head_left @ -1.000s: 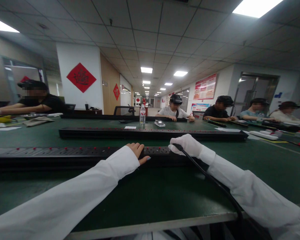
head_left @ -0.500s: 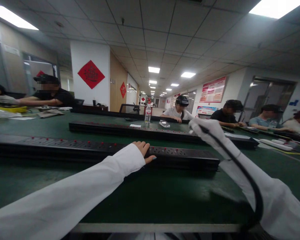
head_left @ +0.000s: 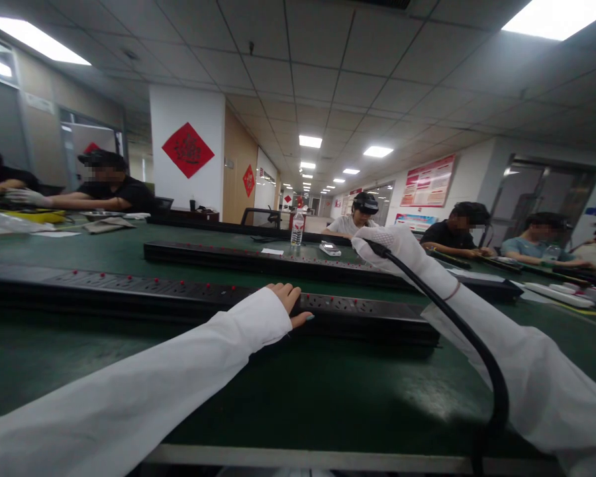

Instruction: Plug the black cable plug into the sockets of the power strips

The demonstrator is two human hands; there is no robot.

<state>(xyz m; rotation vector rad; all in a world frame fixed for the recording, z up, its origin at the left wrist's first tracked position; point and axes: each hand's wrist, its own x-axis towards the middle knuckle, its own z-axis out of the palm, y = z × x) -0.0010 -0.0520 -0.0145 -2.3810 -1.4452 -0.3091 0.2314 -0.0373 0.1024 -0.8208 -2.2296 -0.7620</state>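
Note:
A long black power strip (head_left: 179,295) with red switches lies across the green table (head_left: 298,397) in front of me. My left hand (head_left: 291,303), bare past a white sleeve, rests on the strip's near edge with fingers curled over it. My right hand (head_left: 392,248), in a white glove, is raised above the strip's right end and closed around the end of a thick black cable (head_left: 471,351). The cable curves down past my right forearm to the table's near edge. What is at the cable's tip is hidden inside my glove.
A second black power strip (head_left: 258,260) lies further back, with a water bottle (head_left: 297,229) and a small device (head_left: 330,249) behind it. Several people sit at the far side and left of the table. White strips (head_left: 556,291) lie at right.
My right hand has lifted off the near strip with the cable end and moved up and slightly right. My left hand has stayed on the strip. The view has shifted left.

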